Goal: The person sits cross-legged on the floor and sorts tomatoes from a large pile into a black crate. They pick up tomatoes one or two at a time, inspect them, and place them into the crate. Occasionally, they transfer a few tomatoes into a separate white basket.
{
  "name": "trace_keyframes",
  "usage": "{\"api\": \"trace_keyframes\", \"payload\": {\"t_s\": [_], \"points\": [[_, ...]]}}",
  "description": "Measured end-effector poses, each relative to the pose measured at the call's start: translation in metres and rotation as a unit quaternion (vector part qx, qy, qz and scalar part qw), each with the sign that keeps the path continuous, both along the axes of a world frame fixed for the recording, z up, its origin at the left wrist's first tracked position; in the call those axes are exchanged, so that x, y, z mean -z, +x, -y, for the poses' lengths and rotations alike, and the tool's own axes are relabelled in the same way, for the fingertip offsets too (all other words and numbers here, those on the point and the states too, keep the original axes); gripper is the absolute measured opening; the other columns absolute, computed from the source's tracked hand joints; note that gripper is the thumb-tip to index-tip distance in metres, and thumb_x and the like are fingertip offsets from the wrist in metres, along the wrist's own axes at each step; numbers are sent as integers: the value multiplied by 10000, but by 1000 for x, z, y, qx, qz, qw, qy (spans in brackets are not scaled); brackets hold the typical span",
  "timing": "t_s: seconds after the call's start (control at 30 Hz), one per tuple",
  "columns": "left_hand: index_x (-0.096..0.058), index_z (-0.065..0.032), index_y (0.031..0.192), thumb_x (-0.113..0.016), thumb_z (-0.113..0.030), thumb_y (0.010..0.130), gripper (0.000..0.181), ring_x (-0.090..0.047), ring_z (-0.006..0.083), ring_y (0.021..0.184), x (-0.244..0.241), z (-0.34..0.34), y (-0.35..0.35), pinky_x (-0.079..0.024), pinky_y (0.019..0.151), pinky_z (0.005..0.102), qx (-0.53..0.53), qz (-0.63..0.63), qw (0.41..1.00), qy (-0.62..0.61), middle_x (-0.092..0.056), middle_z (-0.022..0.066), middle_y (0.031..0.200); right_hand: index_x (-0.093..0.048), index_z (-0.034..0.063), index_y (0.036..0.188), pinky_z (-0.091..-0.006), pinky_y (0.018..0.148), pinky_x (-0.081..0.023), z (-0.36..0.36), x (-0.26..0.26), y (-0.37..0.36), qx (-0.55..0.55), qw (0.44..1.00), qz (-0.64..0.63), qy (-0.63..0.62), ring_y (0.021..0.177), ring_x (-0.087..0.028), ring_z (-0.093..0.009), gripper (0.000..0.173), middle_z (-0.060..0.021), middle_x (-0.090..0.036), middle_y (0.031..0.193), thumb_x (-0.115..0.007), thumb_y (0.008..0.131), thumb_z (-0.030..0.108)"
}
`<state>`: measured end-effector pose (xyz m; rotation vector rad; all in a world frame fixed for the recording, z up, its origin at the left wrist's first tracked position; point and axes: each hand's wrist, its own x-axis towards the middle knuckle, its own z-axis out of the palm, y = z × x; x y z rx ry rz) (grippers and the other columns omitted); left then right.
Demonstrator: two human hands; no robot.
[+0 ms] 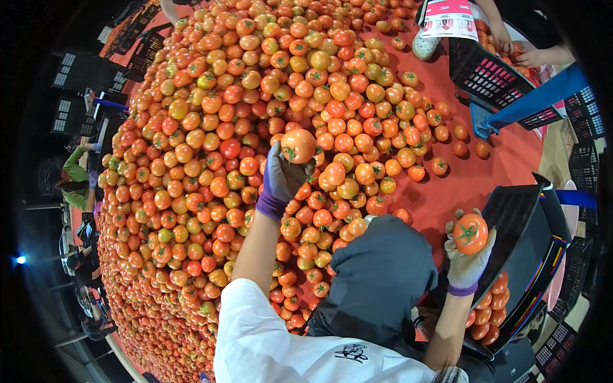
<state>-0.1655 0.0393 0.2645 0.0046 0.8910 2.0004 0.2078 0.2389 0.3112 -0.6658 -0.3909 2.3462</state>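
Note:
Over the big heap of tomatoes [225, 167], my left hand [286, 178], in a grey glove with a purple cuff, holds an orange tomato [298, 145] with its green calyx showing. My right hand [463, 268], gloved alike, is palm up with a redder tomato [471, 234] in it, its calyx facing up. That hand is at the near edge of a black plastic crate [510, 210]. Inside the crate, below my right wrist, several tomatoes [491, 311] lie packed together. The rest of the crate's inside is partly hidden by my arm.
Loose tomatoes [460, 140] lie on the red floor covering [507, 163]. At the upper right, another person's hands [527, 56] are at a second black crate [493, 79] with tomatoes, beside a blue metal post [536, 98]. Another person in green [76, 179] is across the heap.

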Motion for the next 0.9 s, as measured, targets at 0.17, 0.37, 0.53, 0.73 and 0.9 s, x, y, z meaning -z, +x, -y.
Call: {"api": "trace_keyframes", "payload": {"t_s": [0.17,0.37,0.53,0.73,0.9], "points": [[-443,-34,1348,-426,-481,980,580,-613,297,1046,-97,-11,66,-549,814,387,80,13,989,121,-569,216,1242,-360,91,1446,-528,982,-494,16,-50,55,62,978,-168,-102,1347,-325,-475,588,-243,-298,1498,-548,962,367],[-334,-15,1454,-523,-568,921,791,-499,386,1260,-144,-43,183,-468,1008,470,132,-50,976,168,-460,223,1402,-276,26,1479,-546,1113,-355,2,-88,183,157,979,-116,66,1409,-179,-519,636,-283,-235,1523,-515,975,331],[-302,15,1444,-542,-510,936,769,-615,310,979,-140,-70,267,-567,668,361,247,114,945,182,-442,297,1356,-407,45,1410,-448,1111,-334,-45,-80,280,185,920,151,309,1263,-488,-258,620,-147,-503,1362,-475,982,488],[-352,-115,1446,-644,-410,902,684,-576,368,1109,-144,-85,332,-516,911,392,292,90,948,90,-462,265,1371,-519,42,1322,-312,962,-476,-96,-34,290,81,788,476,382,1145,-565,-187,623,-107,-571,1255,-768,812,299],[-386,-78,1405,-660,-360,907,635,-567,302,1140,-136,-69,345,-481,963,386,242,-89,966,34,-504,180,1345,-539,84,1302,-389,1010,-445,-117,4,234,-41,678,554,480,1192,-560,-324,697,-161,-590,1271,-815,699,301]]}}
